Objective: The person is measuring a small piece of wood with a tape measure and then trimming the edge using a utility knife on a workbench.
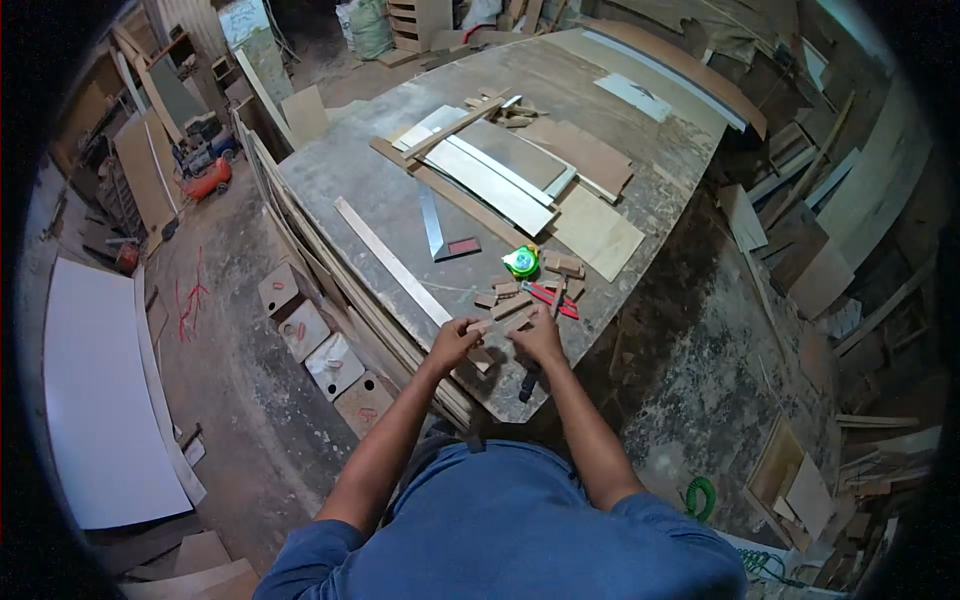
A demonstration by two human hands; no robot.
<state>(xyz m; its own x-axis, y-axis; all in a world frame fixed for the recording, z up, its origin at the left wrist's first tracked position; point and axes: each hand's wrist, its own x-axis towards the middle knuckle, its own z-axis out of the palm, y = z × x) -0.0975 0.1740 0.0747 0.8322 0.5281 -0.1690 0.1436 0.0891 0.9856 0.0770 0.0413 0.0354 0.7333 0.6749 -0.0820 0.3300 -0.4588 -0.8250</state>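
Near the table's front corner, my left hand pinches a small wooden block. My right hand is a short way to its right, fingers curled; whatever they hold is hard to make out. From beneath that hand a black tool handle sticks out. Several small wooden blocks lie just beyond my hands, beside a red-handled tool and a green tape measure. A long pale wooden strip runs across the table, its near end by my left hand. Farther in lies a try square.
Boards and strips are piled on the worktable. Sheets lean along its left side. A red compressor stands on the floor at left, offcuts lie at right, and a green coiled hose lies at lower right.
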